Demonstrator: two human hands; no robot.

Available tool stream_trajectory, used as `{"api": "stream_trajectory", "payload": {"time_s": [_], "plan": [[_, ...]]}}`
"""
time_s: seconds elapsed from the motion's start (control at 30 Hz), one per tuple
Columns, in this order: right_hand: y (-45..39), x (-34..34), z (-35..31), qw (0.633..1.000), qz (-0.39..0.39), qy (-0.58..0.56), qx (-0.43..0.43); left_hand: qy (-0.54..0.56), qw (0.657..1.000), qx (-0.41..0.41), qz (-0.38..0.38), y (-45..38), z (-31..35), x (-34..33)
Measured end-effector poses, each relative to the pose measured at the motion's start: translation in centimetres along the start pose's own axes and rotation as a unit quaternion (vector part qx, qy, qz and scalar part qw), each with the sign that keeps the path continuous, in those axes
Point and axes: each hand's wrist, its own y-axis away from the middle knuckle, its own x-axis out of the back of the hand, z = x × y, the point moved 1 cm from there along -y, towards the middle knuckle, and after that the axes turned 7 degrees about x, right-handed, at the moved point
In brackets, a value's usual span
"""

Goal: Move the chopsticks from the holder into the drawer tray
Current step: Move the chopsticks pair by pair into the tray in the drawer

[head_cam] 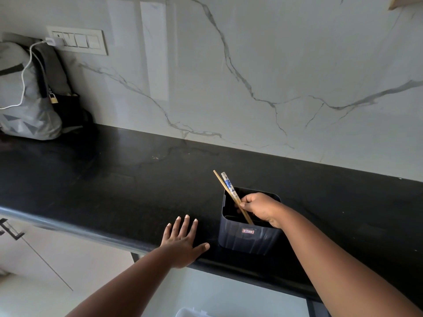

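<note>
With our right hand [259,208] pinched on the two thin, stiff, light chopsticks [231,196] midway, tips inside the dark holder [248,236] lower right of centre, left hand [183,242] flat and open on the surface [114,179], we judge them slippery enough to need a firm mid-shaft grip.

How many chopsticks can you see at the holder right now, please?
2: a plain wooden chopstick and a white, blue-patterned chopstick, both gripped by the right hand, lower ends inside the dark holder. Others may be hidden inside.
</note>
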Motion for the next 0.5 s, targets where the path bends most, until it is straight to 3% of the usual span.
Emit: {"api": "stream_trajectory", "payload": {"time_s": [0.5], "plan": [[0.38,0.22,0.2,0.999,0.038,-0.013,0.008,0.0,1.0,0.002,0.006,-0.04,0.05,-0.05]]}}
